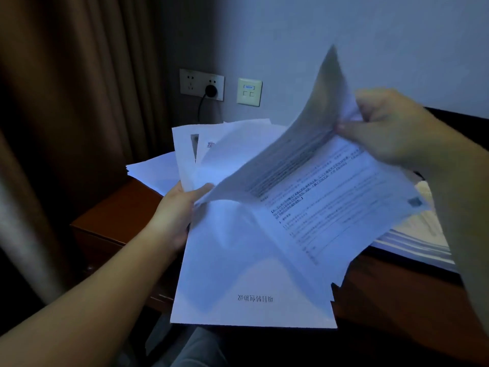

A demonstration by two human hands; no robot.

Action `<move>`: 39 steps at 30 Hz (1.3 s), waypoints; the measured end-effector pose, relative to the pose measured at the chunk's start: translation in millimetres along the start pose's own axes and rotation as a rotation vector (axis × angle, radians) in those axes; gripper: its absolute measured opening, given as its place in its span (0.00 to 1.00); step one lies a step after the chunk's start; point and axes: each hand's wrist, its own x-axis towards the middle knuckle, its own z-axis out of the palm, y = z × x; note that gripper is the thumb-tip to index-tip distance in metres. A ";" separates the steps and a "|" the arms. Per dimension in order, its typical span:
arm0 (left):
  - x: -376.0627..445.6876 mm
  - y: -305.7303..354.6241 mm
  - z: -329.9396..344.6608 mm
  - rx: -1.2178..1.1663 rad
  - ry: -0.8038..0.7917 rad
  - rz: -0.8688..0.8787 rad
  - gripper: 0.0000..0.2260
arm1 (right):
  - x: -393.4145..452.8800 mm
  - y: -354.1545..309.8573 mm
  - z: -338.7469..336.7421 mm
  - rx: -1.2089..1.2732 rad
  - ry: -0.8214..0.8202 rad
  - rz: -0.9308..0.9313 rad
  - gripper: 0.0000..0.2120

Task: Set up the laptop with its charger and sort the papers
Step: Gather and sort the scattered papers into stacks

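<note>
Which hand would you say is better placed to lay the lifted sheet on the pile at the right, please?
Probably the right hand: it already pinches the lifted sheet, and the pile lies just below it. The left hand grips the bundle.

One camera sits on the person's head, looking forward and down, close over a wooden desk point(119, 221) toward the wall point(344, 35) and curtain point(79, 75) behind it.

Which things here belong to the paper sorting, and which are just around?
In the job: left hand gripping the held papers; right hand lifting a sheet; stack on desk.
Just around: wall socket with black plug, data port, curtain.
</note>
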 end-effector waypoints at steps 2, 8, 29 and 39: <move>0.2 0.8 -2.5 -0.022 -0.003 -0.011 0.20 | 9.7 -17.4 -1.9 -0.202 -0.052 -0.091 0.13; -1.2 -0.8 -2.9 -0.037 -0.054 -0.005 0.19 | 26.9 -23.5 -3.5 -0.379 0.043 -0.177 0.08; -8.6 5.4 12.5 -0.010 -0.085 -0.010 0.15 | 8.4 -80.5 72.0 -0.990 -0.267 -0.569 0.18; -22.1 14.0 21.9 -0.047 -0.145 0.059 0.16 | -27.5 -33.8 127.1 -0.566 0.121 -0.654 0.27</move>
